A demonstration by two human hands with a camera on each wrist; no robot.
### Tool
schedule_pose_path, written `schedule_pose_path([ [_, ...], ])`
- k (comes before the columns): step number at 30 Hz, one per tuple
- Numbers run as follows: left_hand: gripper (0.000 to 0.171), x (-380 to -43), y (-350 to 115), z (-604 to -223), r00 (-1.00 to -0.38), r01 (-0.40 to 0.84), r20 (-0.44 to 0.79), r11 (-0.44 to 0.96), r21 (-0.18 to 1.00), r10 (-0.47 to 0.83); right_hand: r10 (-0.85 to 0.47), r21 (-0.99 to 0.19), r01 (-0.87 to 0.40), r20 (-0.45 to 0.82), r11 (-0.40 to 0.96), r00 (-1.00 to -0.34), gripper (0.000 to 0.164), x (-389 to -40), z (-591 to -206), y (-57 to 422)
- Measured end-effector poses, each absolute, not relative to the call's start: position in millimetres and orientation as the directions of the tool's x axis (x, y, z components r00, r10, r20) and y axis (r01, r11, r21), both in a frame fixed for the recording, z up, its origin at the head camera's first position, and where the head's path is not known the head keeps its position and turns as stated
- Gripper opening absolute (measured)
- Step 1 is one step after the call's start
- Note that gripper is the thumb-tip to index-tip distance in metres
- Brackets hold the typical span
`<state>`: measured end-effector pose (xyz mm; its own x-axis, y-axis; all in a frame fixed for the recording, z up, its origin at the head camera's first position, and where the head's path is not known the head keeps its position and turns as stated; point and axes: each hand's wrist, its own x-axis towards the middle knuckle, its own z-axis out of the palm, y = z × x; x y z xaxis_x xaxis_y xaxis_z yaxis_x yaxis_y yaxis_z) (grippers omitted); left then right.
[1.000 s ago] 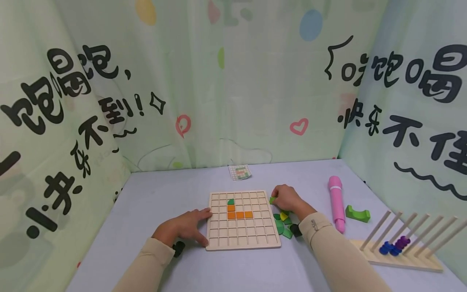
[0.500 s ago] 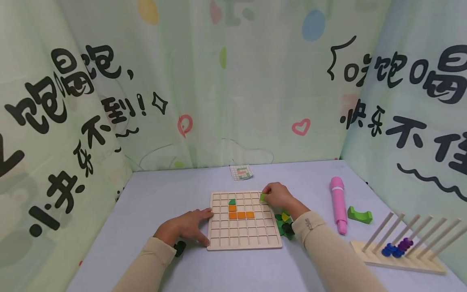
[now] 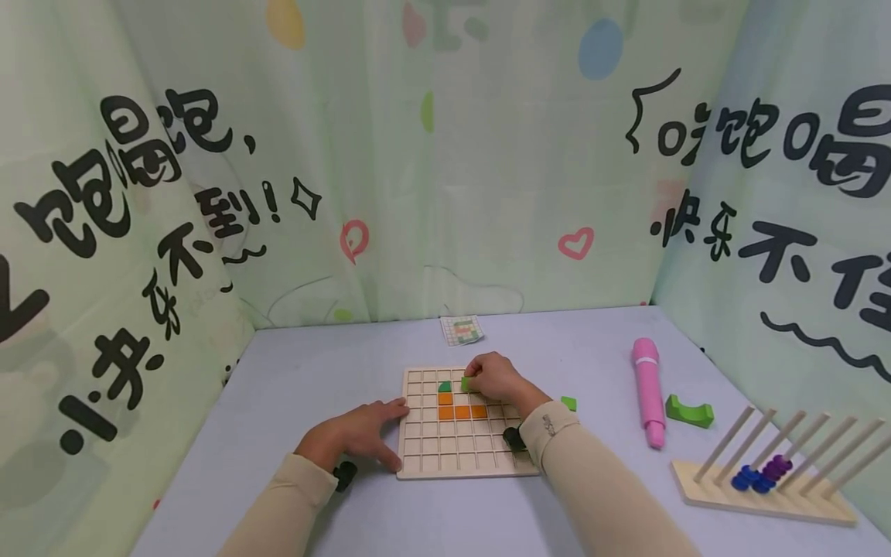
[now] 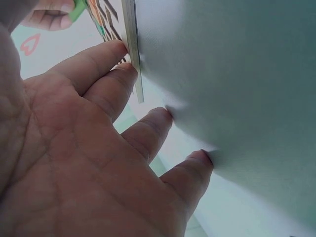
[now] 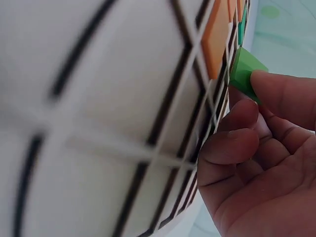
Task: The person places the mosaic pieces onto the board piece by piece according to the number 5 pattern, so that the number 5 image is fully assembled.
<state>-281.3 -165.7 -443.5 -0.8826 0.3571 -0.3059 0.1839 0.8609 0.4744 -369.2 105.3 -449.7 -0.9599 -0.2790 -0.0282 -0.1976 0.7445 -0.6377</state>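
Observation:
A wooden grid board (image 3: 425, 458) lies on the table. My left hand (image 3: 358, 435) has its fingers stretched out; in the left wrist view two fingertips (image 4: 118, 48) touch the board's edge, the others rest on the table. My right hand (image 3: 497, 377) pinches a light green tile (image 5: 247, 71) between thumb and finger, over the board's upper middle cells. Several orange tiles (image 3: 462, 413) form an L on the grid, topped by a dark green tile (image 3: 444, 386) with a rounded corner. The right forearm covers the board's lower right corner.
Beyond the board lies a small patterned card (image 3: 462, 330). Another light green tile (image 3: 569, 403) shows past the right sleeve. Further right are a pink tube-like object (image 3: 649, 391), a green arch block (image 3: 689, 411) and a wooden peg rack (image 3: 766, 499) with blue and purple beads.
My right hand has carried the light green tile leftward, from beside the board to over its upper middle. Its forearm now hides the loose tile pile. The left hand has stayed put.

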Motion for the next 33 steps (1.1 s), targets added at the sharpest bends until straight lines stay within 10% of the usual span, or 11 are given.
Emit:
schedule_pose_path([
  [33, 0.095, -280, -164, -440, -0.884, 0.166, -0.323, 0.871, 0.462, 0.340, -0.263, -0.540, -0.179, -0.081, 0.822, -0.961, 0.027, -370, -446, 88],
])
